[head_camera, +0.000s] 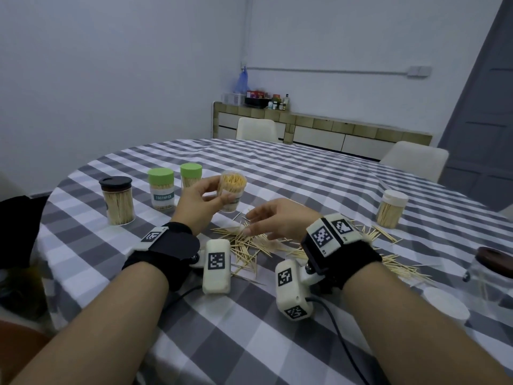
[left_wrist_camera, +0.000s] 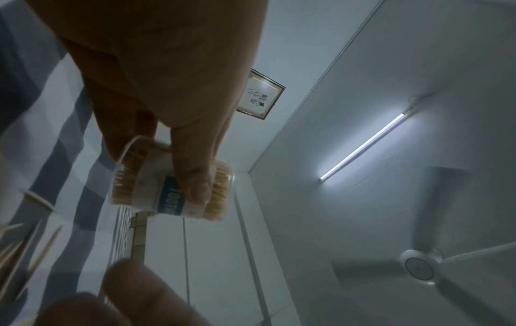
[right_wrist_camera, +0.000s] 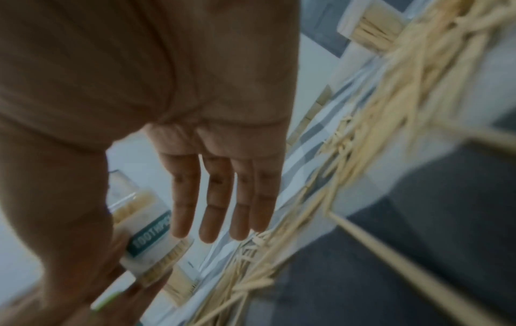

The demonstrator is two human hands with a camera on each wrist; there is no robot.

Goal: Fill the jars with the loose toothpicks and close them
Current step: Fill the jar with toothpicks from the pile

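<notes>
The left hand (head_camera: 198, 198) lifts the light, open, slippery-looking toothpick jar (head_camera: 231, 193), its grip pinching the wall mid-height, while the right hand (head_camera: 273, 218), fingers loose and empty, hovers over brittle loose toothpicks (head_camera: 249, 245) on the worktop (head_camera: 305, 173).

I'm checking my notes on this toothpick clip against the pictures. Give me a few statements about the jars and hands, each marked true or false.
1. The left hand holds an open jar packed with toothpicks. True.
2. The right hand grips a lid. False: its fingers are straight and hold nothing, above the loose toothpicks.
3. Two closed jars have green lids. True.
4. The black-lidded jar lies on its side. False: it stands upright.
5. All toothpicks are already off the table. False: many lie scattered on the cloth.
</notes>
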